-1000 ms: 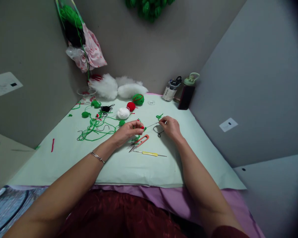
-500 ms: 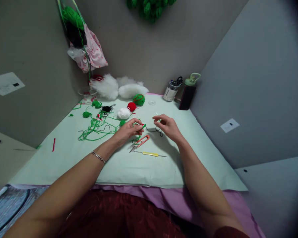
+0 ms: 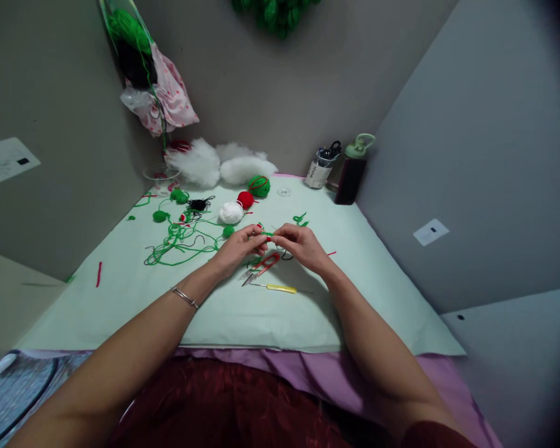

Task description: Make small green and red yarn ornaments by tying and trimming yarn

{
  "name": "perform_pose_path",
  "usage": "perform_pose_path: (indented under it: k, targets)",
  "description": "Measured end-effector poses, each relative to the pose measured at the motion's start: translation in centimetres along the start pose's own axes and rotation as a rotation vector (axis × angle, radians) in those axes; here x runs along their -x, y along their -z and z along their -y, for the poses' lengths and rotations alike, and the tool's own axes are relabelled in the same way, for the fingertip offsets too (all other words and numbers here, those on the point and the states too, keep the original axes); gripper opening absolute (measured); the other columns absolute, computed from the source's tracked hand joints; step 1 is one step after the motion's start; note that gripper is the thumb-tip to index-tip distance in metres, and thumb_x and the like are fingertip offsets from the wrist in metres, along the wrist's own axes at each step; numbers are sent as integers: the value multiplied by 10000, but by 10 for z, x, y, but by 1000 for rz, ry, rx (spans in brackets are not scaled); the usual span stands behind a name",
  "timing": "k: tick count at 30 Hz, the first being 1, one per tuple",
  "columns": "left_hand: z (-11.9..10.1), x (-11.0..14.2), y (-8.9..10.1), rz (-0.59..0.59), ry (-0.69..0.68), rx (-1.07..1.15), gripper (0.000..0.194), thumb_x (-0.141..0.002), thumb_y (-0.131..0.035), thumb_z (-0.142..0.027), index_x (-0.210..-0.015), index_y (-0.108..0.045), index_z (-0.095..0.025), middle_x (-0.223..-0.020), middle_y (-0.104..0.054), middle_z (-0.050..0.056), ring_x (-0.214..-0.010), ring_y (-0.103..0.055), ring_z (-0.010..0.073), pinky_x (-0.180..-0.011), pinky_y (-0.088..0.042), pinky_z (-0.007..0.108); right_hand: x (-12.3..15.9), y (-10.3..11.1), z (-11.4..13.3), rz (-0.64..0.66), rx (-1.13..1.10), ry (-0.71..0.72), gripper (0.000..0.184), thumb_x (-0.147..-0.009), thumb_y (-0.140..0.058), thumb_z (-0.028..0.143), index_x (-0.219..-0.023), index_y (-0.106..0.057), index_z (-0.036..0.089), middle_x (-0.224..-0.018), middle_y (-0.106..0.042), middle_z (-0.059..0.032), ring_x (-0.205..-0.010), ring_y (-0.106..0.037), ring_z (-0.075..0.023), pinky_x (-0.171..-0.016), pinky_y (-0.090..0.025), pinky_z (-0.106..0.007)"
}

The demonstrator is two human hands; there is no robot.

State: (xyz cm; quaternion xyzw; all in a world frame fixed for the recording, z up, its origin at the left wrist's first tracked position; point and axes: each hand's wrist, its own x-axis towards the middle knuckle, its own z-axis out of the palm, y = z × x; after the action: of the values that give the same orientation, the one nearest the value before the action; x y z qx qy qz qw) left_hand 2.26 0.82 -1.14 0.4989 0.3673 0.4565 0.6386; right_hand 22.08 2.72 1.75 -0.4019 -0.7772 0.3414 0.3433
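My left hand (image 3: 237, 249) is closed in a pinch around a small green-and-red crochet piece (image 3: 269, 237). Against the piece's right end, the fingertips of my right hand (image 3: 305, 247) are pinched together. A strand of black yarn (image 3: 286, 254) hangs below the right fingers. Most of the piece is hidden by the fingers. Just under my hands lie orange-handled thread snips (image 3: 266, 264), their blades pointing down-left. Nearer to me rests a crochet hook with a yellow grip (image 3: 281, 289).
Beyond my hands sit a white yarn ball (image 3: 231, 213), a red ball (image 3: 245, 200) and a green ball (image 3: 260, 186). Loose green yarn (image 3: 182, 238) tangles at left. White stuffing (image 3: 198, 165) lies against the back wall. A pen cup (image 3: 318, 173) and a dark bottle (image 3: 351, 180) stand back right.
My right hand has come left and down from apart to meet the crochet piece at my left fingertips. Green scraps behind the right hand are uncovered. My left hand stays nearly in place.
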Motion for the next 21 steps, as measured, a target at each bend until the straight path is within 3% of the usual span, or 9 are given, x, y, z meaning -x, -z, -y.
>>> perform_pose_path:
  k: [2, 6, 8, 14, 17, 21]
  targets:
    - [2, -2, 1, -30, -4, -15, 318, -792, -759, -433, -898, -610, -173, -749, -648, -1, -696, -605, 115, -766, -490, 289, 0, 1, -1, 11, -9, 9, 253, -950, -540, 360, -924, -705, 170, -786, -640, -9, -628, -470, -103, -621, -397, -246]
    - [5, -3, 4, -87, -11, -14, 316, -778, -763, -429, -898, -631, -169, -764, -660, 9, -706, -613, 122, -764, -499, 300, 1, 3, -6, -94, -19, 62, 344, -963, -460, 262, -1273, -598, 205, -822, -660, 7, -606, -438, -107, -643, -411, -254]
    - [4, -4, 4, -115, -24, 1, 315, -764, -772, -421, -882, -632, -166, -766, -659, 9, -709, -616, 124, -764, -503, 302, 1, 4, -8, -134, -3, 69, 375, -956, -472, 250, -1323, -539, 216, -816, -668, 12, -606, -442, -116, -634, -408, -255]
    - [1, -4, 3, -171, -59, 15, 291, -743, -782, -392, -839, -640, -157, -761, -652, 10, -736, -626, 133, -768, -512, 302, 3, 1, -4, -166, 261, 156, 110, -938, -581, 260, -912, -676, 213, -831, -621, -24, -669, -512, -133, -658, -408, -265]
    - [2, -4, 4, -183, -69, 11, 289, -744, -780, -393, -840, -644, -157, -765, -658, 12, -728, -626, 136, -773, -514, 311, 3, 0, -1, -140, 448, 212, 113, -932, -616, 241, -891, -720, 228, -807, -593, -26, -708, -526, -147, -677, -393, -271]
    - [3, -5, 6, -201, -74, 8, 285, -744, -780, -392, -844, -648, -160, -774, -667, 14, -721, -625, 137, -777, -513, 317, 4, -1, -1, -108, 526, 207, 138, -947, -608, 250, -890, -732, 231, -778, -596, -27, -724, -535, -156, -675, -384, -269]
